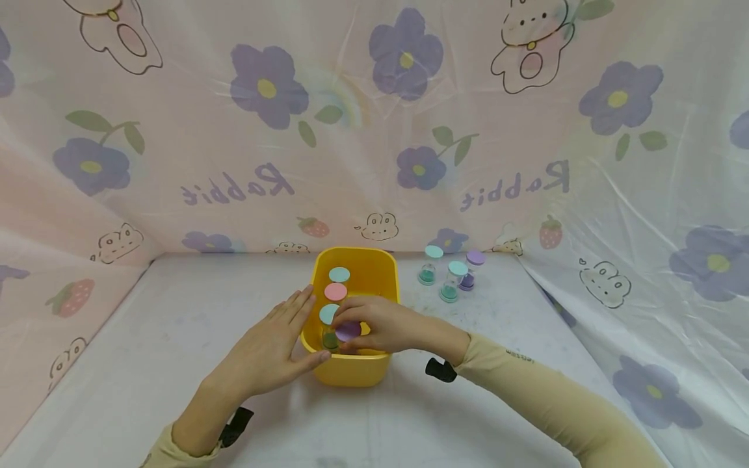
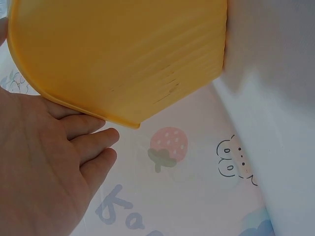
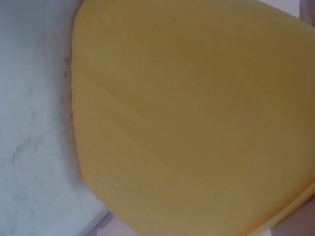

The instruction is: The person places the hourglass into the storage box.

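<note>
Head view: the yellow bin (image 1: 351, 372) stands upright on the white table (image 1: 222, 312); the work in hand appears to be loading small capped sand timers into it, and by count it is past the halfway point (a judgement from this layout; unloading would look much alike).

Inside the bin: four timers are visible toward the left side; the far blue-capped timer (image 1: 339, 275), the pink-capped timer (image 1: 335, 292) and the near blue-capped timer (image 1: 331, 314) form a row; the purple-capped timer (image 1: 348, 331) is at the near end, within the right hand (image 1: 383, 322).

Right hand: thumb and fingers curl about the purple-capped timer, grasping it inside the bin; whether its base rests on the bin floor cannot be seen; the right wrist view shows mainly the outer wall, not the grip.

Left hand (image 1: 263, 354): grasping nothing; its fingers lie extended at the left rim, as the left wrist view confirms.

Outside the bin: three timers stand upright on the table to its right, well apart from the left hand; these are the left blue-capped timer (image 1: 430, 266), the front blue-capped timer (image 1: 453, 281) and the outer purple-capped timer (image 1: 474, 259); they are the likely remainder, plus release of the held one; the right hand may hide others.
</note>
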Demonstrator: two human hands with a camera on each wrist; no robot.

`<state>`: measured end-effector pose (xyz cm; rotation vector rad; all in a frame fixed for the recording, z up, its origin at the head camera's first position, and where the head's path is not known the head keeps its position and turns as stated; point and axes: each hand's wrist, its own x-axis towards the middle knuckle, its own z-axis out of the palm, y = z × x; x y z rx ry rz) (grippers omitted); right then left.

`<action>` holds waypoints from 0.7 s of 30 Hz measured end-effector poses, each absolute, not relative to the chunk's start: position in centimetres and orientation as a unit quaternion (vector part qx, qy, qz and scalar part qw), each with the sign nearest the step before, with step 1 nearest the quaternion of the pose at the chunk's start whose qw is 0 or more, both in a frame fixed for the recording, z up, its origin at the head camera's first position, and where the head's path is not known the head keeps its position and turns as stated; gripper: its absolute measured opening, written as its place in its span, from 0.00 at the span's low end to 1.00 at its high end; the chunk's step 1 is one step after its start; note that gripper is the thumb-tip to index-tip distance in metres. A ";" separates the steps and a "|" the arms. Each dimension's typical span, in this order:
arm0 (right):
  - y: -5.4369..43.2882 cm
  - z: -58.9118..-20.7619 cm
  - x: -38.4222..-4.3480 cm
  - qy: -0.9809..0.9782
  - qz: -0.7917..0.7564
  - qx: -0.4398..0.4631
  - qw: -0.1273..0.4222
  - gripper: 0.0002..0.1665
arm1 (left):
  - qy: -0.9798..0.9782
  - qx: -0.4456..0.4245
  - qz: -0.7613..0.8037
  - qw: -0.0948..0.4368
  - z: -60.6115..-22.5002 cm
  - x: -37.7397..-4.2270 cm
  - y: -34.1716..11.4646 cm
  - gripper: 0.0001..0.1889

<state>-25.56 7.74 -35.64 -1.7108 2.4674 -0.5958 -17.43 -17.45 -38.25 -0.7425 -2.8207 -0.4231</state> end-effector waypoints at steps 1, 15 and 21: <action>7.6 -35.6 -25.6 0.806 -0.189 -0.559 0.043 0.19 | -0.952 -0.251 -0.143 0.099 -38.2 -17.4 -17.5 0.54; 6.8 -35.9 -26.1 0.811 -0.142 -0.566 0.050 0.20 | -0.949 -0.259 -0.148 0.108 -38.2 -17.4 -17.4 0.53; 6.7 -36.1 -26.2 0.806 -0.134 -0.574 0.045 0.20 | -0.950 -0.253 -0.151 0.103 -38.2 -17.4 -17.5 0.54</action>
